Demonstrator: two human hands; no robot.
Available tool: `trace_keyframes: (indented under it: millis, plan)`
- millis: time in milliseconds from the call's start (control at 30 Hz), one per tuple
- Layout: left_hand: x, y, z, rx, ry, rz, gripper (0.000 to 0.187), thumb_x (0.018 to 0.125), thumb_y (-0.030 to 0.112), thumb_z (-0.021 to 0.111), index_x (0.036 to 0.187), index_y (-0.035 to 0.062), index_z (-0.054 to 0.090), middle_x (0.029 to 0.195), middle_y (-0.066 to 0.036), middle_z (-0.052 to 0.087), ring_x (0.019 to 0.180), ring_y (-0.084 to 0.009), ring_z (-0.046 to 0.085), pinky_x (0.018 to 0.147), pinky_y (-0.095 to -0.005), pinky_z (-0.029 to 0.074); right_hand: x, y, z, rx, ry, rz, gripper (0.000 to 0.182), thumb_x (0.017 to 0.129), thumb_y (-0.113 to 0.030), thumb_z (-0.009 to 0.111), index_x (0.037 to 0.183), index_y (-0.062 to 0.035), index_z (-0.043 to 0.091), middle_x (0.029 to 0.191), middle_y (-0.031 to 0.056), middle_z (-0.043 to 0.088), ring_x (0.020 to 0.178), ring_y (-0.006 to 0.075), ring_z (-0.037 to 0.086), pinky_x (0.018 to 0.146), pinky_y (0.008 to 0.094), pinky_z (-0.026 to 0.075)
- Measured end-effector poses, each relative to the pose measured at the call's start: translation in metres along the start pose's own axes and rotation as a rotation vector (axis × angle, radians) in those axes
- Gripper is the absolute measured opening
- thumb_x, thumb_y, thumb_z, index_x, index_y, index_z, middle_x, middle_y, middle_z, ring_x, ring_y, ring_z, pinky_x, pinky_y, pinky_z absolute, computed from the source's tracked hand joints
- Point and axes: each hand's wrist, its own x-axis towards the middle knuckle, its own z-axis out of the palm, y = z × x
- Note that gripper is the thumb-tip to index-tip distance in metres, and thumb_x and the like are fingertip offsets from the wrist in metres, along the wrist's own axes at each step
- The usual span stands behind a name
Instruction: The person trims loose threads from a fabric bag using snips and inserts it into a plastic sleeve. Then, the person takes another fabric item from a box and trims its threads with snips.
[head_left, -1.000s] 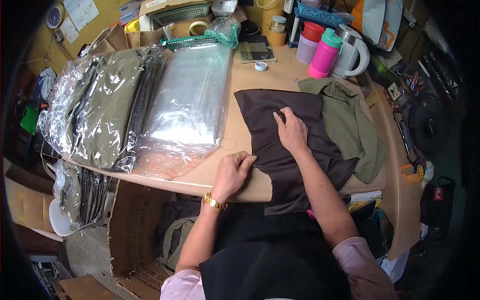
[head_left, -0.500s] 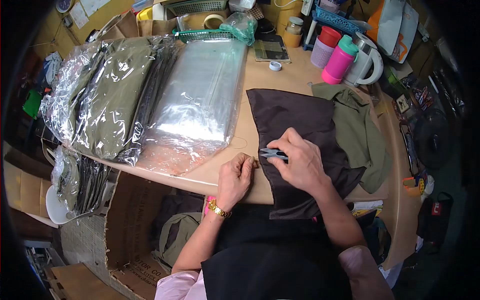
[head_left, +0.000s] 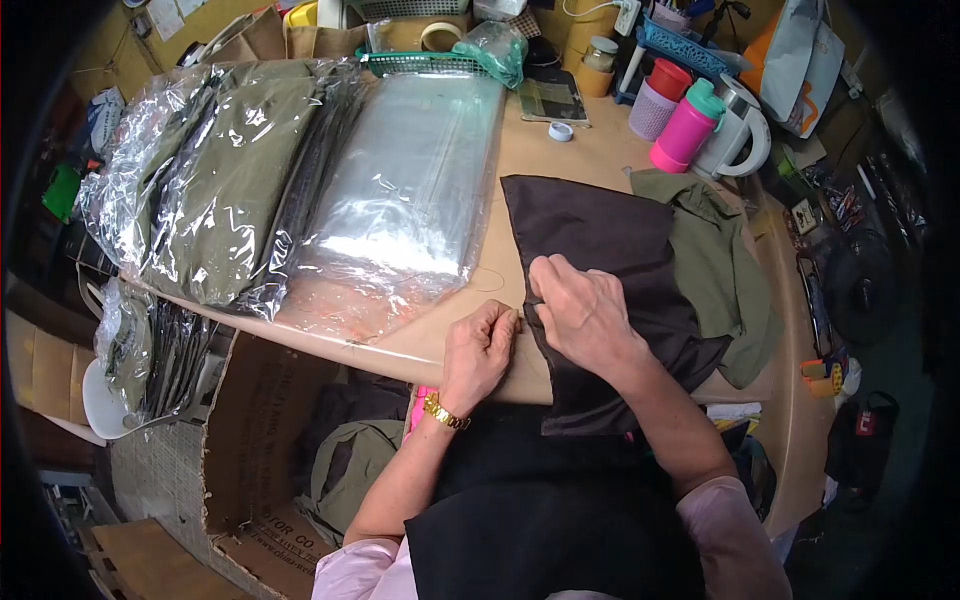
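Observation:
A dark brown cloth (head_left: 600, 220) lies on the table with its lower part over the front edge. An olive garment (head_left: 725, 270) is beside and partly under it on the right. My left hand (head_left: 482, 345), with a gold watch at the wrist, is closed in a pinch at the cloth's left edge; what it pinches is too small to make out. My right hand (head_left: 585, 315) rests on the cloth close by, fingers curled. The small snips seen earlier are hidden by this hand.
Clear plastic bags (head_left: 400, 190) lie left of the cloth, beside bagged olive garments (head_left: 235, 190). At the back right stand a pink bottle (head_left: 688, 130) and a kettle (head_left: 735, 130). A cardboard box (head_left: 250, 450) with cloth inside is below the table's front edge.
My right hand has turned and shifted slightly left, and the snips have gone out of sight. My left hand keeps its pinch. The whole view has shifted slightly.

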Motion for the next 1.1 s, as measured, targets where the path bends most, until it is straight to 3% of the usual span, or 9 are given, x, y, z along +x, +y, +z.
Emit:
trace_keyframes:
  millis: [200, 367, 433, 600, 700, 800, 867, 1100]
  plan:
    - [0.002, -0.002, -0.001, -0.077, -0.008, -0.045, 0.025, 0.101, 0.016, 0.055, 0.082, 0.0, 0.06, 0.06, -0.002, 0.052, 0.056, -0.0088, 0.046, 0.054, -0.0271, 0.041, 0.0, -0.01, -0.025, 0.128, -0.035, 0.145, 0.033, 0.075, -0.01, 0.076, 0.096, -0.006, 0.051, 0.088, 0.0109, 0.055, 0.076, 0.0337, 0.061, 0.067, 0.0436, 0.048]
    - [0.001, -0.008, 0.0, -0.139, -0.009, -0.069, 0.027, 0.102, 0.017, 0.054, 0.082, 0.0009, 0.058, 0.06, 0.002, 0.05, 0.057, -0.0053, 0.044, 0.053, -0.0243, 0.039, -0.012, -0.014, -0.025, 0.113, -0.07, 0.136, 0.025, 0.076, -0.013, 0.077, 0.097, -0.0066, 0.064, 0.09, 0.0097, 0.054, 0.076, 0.0313, 0.062, 0.069, 0.0417, 0.048]
    - [0.002, -0.006, 0.0, -0.122, 0.013, -0.049, 0.022, 0.099, 0.013, 0.055, 0.082, -0.0015, 0.06, 0.06, -0.01, 0.053, 0.052, -0.0157, 0.05, 0.053, -0.032, 0.042, -0.014, -0.019, -0.024, 0.079, -0.041, 0.108, 0.023, 0.075, -0.012, 0.077, 0.094, -0.0058, 0.065, 0.09, 0.0095, 0.054, 0.076, 0.0304, 0.062, 0.069, 0.0412, 0.048]
    - [0.001, -0.008, 0.001, -0.116, 0.006, -0.046, 0.022, 0.099, 0.013, 0.055, 0.082, -0.0018, 0.059, 0.062, -0.01, 0.054, 0.054, -0.017, 0.05, 0.054, -0.0327, 0.043, -0.012, -0.021, -0.015, -0.006, -0.013, 0.037, 0.02, 0.073, -0.011, 0.075, 0.09, -0.0035, 0.066, 0.089, 0.0093, 0.054, 0.075, 0.028, 0.062, 0.071, 0.0401, 0.048]
    - [0.0, -0.012, 0.0, -0.135, 0.008, -0.037, 0.023, 0.099, 0.013, 0.055, 0.082, -0.0016, 0.058, 0.063, -0.01, 0.054, 0.054, -0.0167, 0.049, 0.054, -0.0326, 0.043, -0.012, -0.018, -0.008, -0.066, -0.006, -0.04, 0.013, 0.072, -0.008, 0.072, 0.082, -0.0043, 0.064, 0.087, 0.0093, 0.053, 0.07, 0.0243, 0.062, 0.063, 0.0376, 0.046]
    - [0.0, -0.013, -0.001, -0.165, 0.005, -0.045, 0.024, 0.1, 0.013, 0.054, 0.081, -0.0013, 0.057, 0.062, -0.008, 0.052, 0.055, -0.0146, 0.047, 0.054, -0.0316, 0.042, -0.011, -0.018, -0.013, -0.047, 0.043, -0.011, 0.011, 0.071, -0.007, 0.071, 0.078, -0.0044, 0.063, 0.085, 0.0093, 0.053, 0.07, 0.0248, 0.062, 0.063, 0.0377, 0.046]
    - [0.001, -0.012, -0.001, -0.183, 0.001, -0.055, 0.025, 0.1, 0.014, 0.054, 0.081, -0.0012, 0.057, 0.061, -0.007, 0.051, 0.056, -0.0133, 0.046, 0.054, -0.031, 0.042, -0.009, -0.023, -0.022, 0.037, 0.058, 0.074, 0.014, 0.072, -0.008, 0.074, 0.082, -0.0034, 0.066, 0.086, 0.0101, 0.055, 0.071, 0.0299, 0.062, 0.065, 0.0408, 0.048]
    - [-0.001, -0.007, -0.006, -0.275, -0.05, -0.111, 0.027, 0.102, 0.016, 0.052, 0.08, 0.0006, 0.056, 0.061, -0.002, 0.05, 0.057, -0.0078, 0.045, 0.054, -0.0266, 0.04, 0.001, -0.009, 0.005, -0.01, 0.038, 0.071, 0.016, 0.073, -0.008, 0.075, 0.086, -0.0023, 0.066, 0.085, 0.0112, 0.055, 0.073, 0.0333, 0.063, 0.066, 0.041, 0.05]
